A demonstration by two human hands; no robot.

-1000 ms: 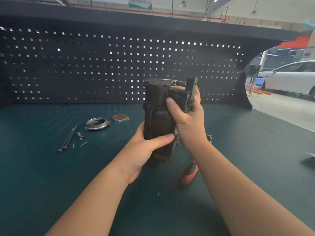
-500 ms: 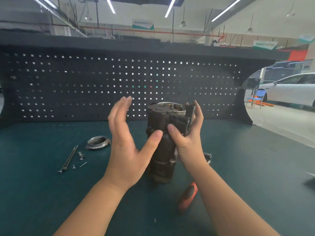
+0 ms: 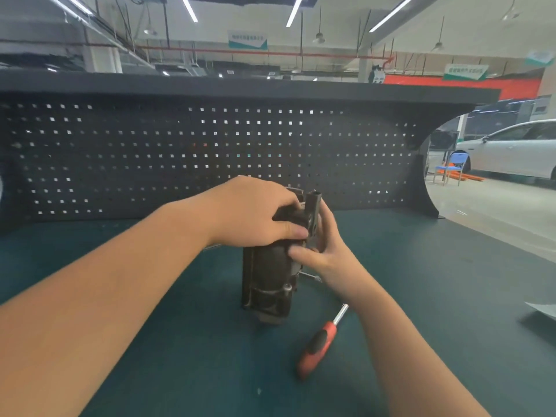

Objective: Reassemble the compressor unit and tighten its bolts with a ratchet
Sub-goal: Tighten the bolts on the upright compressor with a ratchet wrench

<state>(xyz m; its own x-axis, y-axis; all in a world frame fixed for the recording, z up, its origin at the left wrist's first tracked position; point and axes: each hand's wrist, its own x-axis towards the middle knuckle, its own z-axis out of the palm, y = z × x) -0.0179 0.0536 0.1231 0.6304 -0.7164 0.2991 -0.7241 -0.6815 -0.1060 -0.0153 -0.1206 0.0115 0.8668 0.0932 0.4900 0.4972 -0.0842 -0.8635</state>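
The dark metal compressor body (image 3: 269, 281) stands upright on the green bench top, a little right of centre. My left hand (image 3: 255, 212) lies palm-down over its top end, fingers wrapped over the cover there. My right hand (image 3: 320, 252) grips the upper right side, next to the body's upright bracket (image 3: 314, 212). A ratchet with a red and black handle (image 3: 317, 344) lies on the bench just right of the body, its metal shaft running under my right wrist. My left forearm hides the loose ring and bolts.
A black pegboard (image 3: 150, 158) closes off the back of the bench. The bench's right edge (image 3: 496, 245) opens onto a workshop floor with a white car (image 3: 511, 152) and a blue chair (image 3: 454, 167). A grey sheet (image 3: 541, 308) lies at the far right.
The compressor has come down to stand on the bench. My left hand, open beside it a moment ago, has moved over its top and closed there. The view has tilted upward.
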